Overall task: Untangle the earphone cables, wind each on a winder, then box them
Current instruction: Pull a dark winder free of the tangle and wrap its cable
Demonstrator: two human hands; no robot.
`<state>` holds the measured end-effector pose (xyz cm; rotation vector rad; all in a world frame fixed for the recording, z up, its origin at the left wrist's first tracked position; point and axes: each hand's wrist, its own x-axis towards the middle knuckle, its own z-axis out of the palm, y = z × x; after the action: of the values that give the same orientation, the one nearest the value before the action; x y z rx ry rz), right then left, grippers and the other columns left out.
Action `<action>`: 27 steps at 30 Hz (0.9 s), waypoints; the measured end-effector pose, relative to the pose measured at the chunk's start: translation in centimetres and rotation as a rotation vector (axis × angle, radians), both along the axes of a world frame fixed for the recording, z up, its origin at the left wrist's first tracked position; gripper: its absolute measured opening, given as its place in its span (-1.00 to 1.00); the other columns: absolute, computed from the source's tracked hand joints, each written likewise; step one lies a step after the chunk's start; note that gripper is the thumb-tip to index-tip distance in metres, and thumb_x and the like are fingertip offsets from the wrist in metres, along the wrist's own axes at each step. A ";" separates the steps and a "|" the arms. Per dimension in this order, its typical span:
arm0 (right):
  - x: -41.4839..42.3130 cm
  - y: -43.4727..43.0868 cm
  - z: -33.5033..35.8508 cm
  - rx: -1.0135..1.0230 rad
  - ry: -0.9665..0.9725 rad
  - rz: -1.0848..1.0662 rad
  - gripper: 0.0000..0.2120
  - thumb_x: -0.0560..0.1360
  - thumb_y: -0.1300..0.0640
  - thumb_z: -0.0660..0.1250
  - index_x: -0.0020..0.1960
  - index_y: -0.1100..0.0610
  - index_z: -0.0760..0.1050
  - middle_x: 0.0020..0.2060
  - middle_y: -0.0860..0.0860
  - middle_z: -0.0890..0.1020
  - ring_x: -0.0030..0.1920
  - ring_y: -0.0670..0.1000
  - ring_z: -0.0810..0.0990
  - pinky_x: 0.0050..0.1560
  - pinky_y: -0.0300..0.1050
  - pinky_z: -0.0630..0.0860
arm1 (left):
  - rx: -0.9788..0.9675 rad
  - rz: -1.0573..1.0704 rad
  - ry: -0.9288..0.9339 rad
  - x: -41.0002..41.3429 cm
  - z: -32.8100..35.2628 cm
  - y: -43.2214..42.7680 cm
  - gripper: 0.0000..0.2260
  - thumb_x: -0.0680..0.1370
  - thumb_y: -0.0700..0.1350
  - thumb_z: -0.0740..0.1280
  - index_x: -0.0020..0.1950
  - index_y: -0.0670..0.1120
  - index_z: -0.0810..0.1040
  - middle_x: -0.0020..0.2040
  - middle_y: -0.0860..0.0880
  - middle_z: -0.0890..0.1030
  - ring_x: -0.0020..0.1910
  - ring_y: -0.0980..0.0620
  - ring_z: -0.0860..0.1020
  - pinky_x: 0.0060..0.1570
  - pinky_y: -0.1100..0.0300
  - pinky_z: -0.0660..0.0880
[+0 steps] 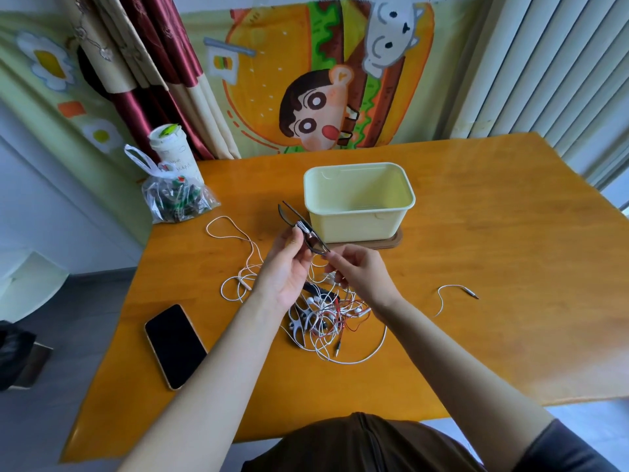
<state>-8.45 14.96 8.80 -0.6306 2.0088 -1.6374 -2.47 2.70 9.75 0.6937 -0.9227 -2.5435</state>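
Note:
A dark, flat winder [291, 214] is held above the table, with a few turns of white cable around its middle. My left hand [287, 264] grips it at the wrapped part. My right hand [357, 270] pinches the winder's near tip, and white cable trails down from it. Below both hands lies a tangle of white and red earphone cables [326, 318], with a white winder [297, 323] and a dark one in it. One white cable loops away to the left [235, 238]; another ends in a plug at the right [456, 289]. The pale yellow box [359, 202] stands open behind my hands.
A black phone [175, 345] lies face up at the left of the orange table [476, 250]. A clear plastic bag [177, 197] and a white cup [173, 149] stand at the back left corner. The box rests on a brown lid [396, 240].

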 end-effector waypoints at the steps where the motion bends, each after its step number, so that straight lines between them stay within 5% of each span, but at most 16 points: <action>1: 0.1 -0.1 0.1 0.031 0.048 -0.004 -0.81 0.57 0.16 0.27 -0.19 0.15 0.57 -0.38 -0.01 0.59 -0.48 -0.20 0.45 -0.43 -0.36 0.38 | 0.000 0.028 -0.026 -0.1 0.0 0.0 -0.92 0.60 -0.19 0.22 -0.04 -0.09 0.49 -0.13 -0.04 0.57 -0.15 0.10 0.52 -0.24 0.37 0.49; 5: 0.3 -0.1 0.3 0.158 0.241 -0.009 -0.83 0.56 0.12 0.28 -0.16 0.11 0.58 -0.39 -0.06 0.58 -0.48 -0.20 0.45 -0.44 -0.42 0.36 | -0.134 0.134 -0.143 -0.5 -0.3 0.0 -0.97 0.58 -0.20 0.27 0.00 -0.11 0.48 -0.18 -0.03 0.54 -0.18 0.09 0.51 -0.17 0.30 0.46; 10: 0.5 0.1 1.2 0.206 0.421 0.049 -0.84 0.54 0.12 0.32 -0.11 0.17 0.63 -0.42 -0.19 0.50 -0.42 -0.29 0.48 -0.39 -0.44 0.35 | -0.695 0.120 -0.349 -0.2 -1.7 -0.2 -0.93 0.54 -0.18 0.36 0.00 -0.11 0.51 -0.14 -0.05 0.59 -0.14 0.04 0.55 -0.18 0.28 0.49; 16: -0.8 1.0 2.9 0.231 0.441 0.120 -0.87 0.53 0.10 0.33 -0.17 0.09 0.58 -0.44 -0.21 0.47 -0.44 -0.28 0.45 -0.40 -0.42 0.34 | -1.208 -0.009 -0.383 0.7 -2.7 -1.5 -0.93 0.47 -0.18 0.44 -0.10 -0.08 0.57 -0.22 0.06 0.61 -0.17 0.07 0.59 -0.15 0.25 0.52; 23: -3.4 1.5 3.7 0.238 0.492 0.099 -0.86 0.50 0.08 0.36 -0.14 0.12 0.64 -0.26 -0.01 0.65 -0.29 -0.08 0.54 -0.29 -0.33 0.41 | -1.060 -0.332 -0.193 1.8 -2.1 -1.5 -0.86 0.49 -0.21 0.39 -0.07 0.04 0.59 -0.12 -0.07 0.63 -0.10 -0.01 0.59 -0.11 0.25 0.53; 27: -3.9 1.4 3.6 0.203 0.531 0.075 -0.88 0.49 0.11 0.37 -0.13 0.13 0.64 -0.23 -0.07 0.62 -0.27 -0.17 0.52 -0.25 -0.43 0.39 | -0.916 -0.407 -0.178 2.4 -1.6 -1.3 -0.89 0.54 -0.22 0.33 -0.02 -0.02 0.58 -0.08 -0.10 0.61 -0.09 0.09 0.58 -0.14 0.36 0.50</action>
<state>-12.38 16.36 12.44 -1.1375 2.4398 -1.2874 -0.10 1.43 8.11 0.4562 -2.2447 -1.9826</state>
